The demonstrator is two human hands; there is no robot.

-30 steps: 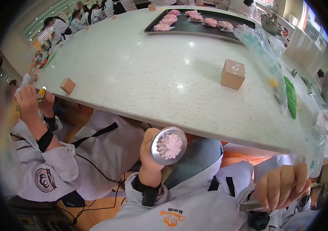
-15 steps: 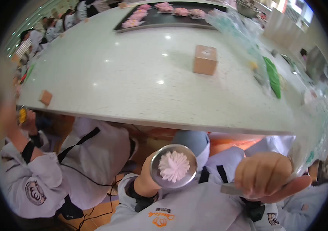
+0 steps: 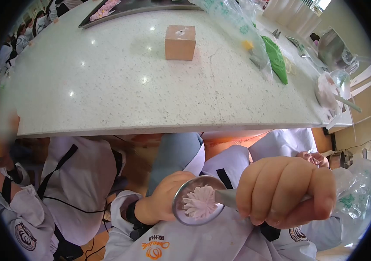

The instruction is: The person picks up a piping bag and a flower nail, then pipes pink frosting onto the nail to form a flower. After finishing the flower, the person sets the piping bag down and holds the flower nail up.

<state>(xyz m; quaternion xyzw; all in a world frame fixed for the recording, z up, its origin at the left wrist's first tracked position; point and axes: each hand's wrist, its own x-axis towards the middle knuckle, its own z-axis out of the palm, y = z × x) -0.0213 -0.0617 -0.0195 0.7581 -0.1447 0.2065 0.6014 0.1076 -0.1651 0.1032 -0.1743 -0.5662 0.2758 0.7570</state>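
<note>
My left hand [image 3: 168, 195] is closed behind a round metal flower nail [image 3: 178, 215], whose stem is hidden. On the nail's face sits a pale pink piped cream flower [image 3: 199, 201] with ridged petals. My right hand [image 3: 287, 191] is wrapped around a clear piping bag [image 3: 357, 195] with green print, which trails off to the right. Its metal piping tip [image 3: 227, 198] points left and meets the right side of the flower, though whether it touches cannot be made out.
On the speckled white table [image 3: 107, 91] stand a wooden block [image 3: 180, 43] and, far back, a dark tray [image 3: 146, 5] of pink flowers. At right lie another plastic bag [image 3: 233, 26], a green piping bag [image 3: 276, 58] and a bowl [image 3: 327, 91]. Co-workers sit at both sides.
My right hand has brought the piping tip left, from apart to the flower's edge. The flower nail is tilted more towards the tip. The view has shifted, moving the block left in it.
</note>
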